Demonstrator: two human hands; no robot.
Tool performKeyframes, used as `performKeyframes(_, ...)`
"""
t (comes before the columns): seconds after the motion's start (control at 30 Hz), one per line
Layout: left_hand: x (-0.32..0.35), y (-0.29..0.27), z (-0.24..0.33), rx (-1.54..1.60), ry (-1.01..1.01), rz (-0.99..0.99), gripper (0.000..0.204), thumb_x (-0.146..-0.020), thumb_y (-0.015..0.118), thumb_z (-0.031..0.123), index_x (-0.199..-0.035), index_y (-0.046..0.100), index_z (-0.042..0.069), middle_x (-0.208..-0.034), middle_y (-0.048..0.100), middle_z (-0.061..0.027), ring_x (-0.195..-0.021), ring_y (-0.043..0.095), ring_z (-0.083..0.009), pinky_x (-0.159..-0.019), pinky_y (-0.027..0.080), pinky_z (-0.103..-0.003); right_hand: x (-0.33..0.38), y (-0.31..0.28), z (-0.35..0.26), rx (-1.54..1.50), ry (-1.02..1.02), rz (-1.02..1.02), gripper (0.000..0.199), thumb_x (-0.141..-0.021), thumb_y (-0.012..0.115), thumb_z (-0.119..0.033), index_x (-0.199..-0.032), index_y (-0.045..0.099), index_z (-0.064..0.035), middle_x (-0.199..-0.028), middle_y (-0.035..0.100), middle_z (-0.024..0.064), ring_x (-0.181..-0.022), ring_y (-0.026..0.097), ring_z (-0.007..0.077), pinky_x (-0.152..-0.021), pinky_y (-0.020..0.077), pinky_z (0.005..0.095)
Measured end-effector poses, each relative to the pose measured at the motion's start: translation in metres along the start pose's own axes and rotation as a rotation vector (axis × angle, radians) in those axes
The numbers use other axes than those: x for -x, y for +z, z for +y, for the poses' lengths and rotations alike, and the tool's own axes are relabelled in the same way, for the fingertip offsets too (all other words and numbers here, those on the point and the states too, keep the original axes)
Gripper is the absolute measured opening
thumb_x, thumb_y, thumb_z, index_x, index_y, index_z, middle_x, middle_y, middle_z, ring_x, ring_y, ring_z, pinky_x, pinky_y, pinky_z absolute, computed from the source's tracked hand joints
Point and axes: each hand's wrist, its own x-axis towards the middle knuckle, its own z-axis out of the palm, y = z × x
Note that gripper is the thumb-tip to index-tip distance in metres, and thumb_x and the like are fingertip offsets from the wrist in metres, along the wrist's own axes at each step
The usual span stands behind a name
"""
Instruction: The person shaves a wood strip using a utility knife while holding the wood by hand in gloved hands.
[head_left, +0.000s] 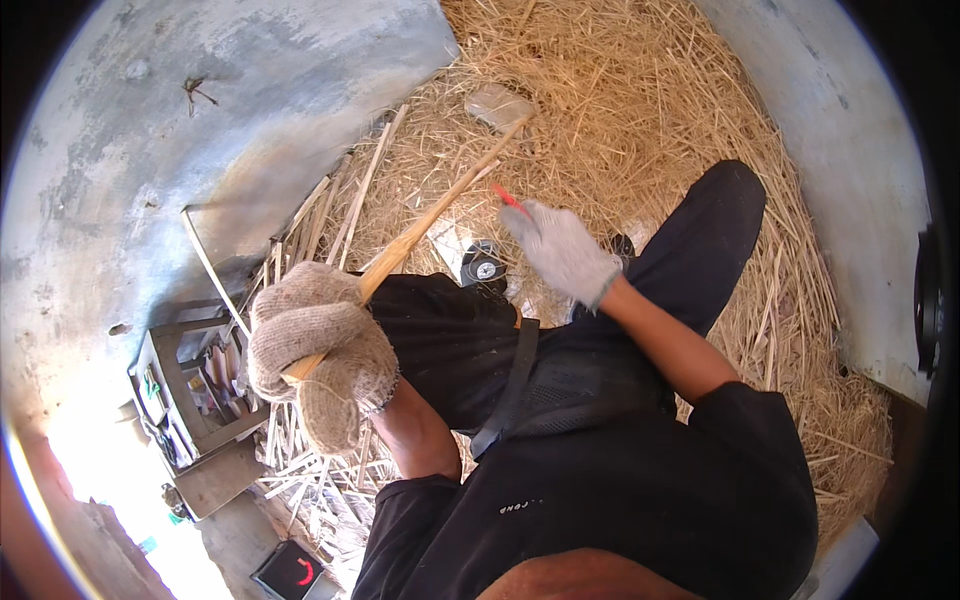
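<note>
My left hand (322, 345) wears a thick beige knit glove and is closed around the lower end of a long pale wooden strip (412, 235), which looks like split bamboo. The strip slants up and away to the right, narrowing toward its far tip near a flat grey stone-like block (498, 106). My right hand (562, 250), in a whitish glove, is closed on a thin red thing (508, 197). Only a short red end of it shows past the fingers, so its kind is hidden. That hand stays to the right of the strip, apart from it.
Straw and shavings (630, 90) cover the floor between pale walls (240, 90). Near my legs lies a black thing with a round disc (484, 266). Long loose strips (365, 190) lean at left, beside a wooden crate (200, 440) holding papers. A black box (288, 570) sits lower left.
</note>
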Motion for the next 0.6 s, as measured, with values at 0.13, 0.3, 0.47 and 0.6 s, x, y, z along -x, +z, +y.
performKeyframes(0.13,-0.015,-0.011,-0.002,0.03,0.058,-0.309,0.046,-0.08,0.078,0.041,-0.078,0.066,-0.004,-0.065,0.065,-0.0139,-0.056,0.064,-0.0264,-0.052,0.055,-0.039,-0.024,-0.009,0.056,0.185,0.218,0.015,0.057,-0.102,0.044,-0.05,-0.11,0.064,0.0031,-0.086,0.067,0.0294,-0.083,0.068,0.0451,-0.072,0.0513,0.0508)
performKeyframes(0.3,-0.004,0.002,0.003,0.015,0.017,-0.094,0.064,-0.084,0.07,0.059,-0.086,0.067,-0.005,-0.065,0.065,-0.015,-0.058,0.066,-0.0298,-0.055,0.057,-0.041,-0.004,-0.03,0.01,-0.074,0.246,0.191,0.048,-0.102,0.049,-0.045,-0.115,0.062,0.0,-0.085,0.067,0.0259,-0.084,0.068,0.0406,-0.074,0.0514,0.0468)
performKeyframes(0.47,-0.011,0.012,0.006,-0.2,-0.166,0.193,0.079,-0.099,0.027,0.071,-0.093,0.062,-0.001,-0.074,0.063,-0.0131,-0.066,0.067,-0.0254,-0.06,0.061,-0.036,-0.003,-0.031,-0.012,-0.117,0.039,0.103,0.038,-0.102,0.055,-0.037,-0.118,0.059,-0.0034,-0.076,0.064,0.0223,-0.072,0.067,0.0375,-0.065,0.049,0.0458)
performKeyframes(0.6,-0.001,0.011,0.006,-0.149,-0.203,0.34,0.065,-0.105,0.028,0.058,-0.095,0.059,0.003,-0.084,0.064,-0.0127,-0.077,0.068,-0.0249,-0.066,0.061,-0.036,-0.026,-0.026,0.016,0.173,-0.105,0.09,0.032,-0.103,0.054,-0.035,-0.115,0.058,-0.0055,-0.072,0.063,0.0229,-0.067,0.066,0.0394,-0.06,0.0489,0.0494)
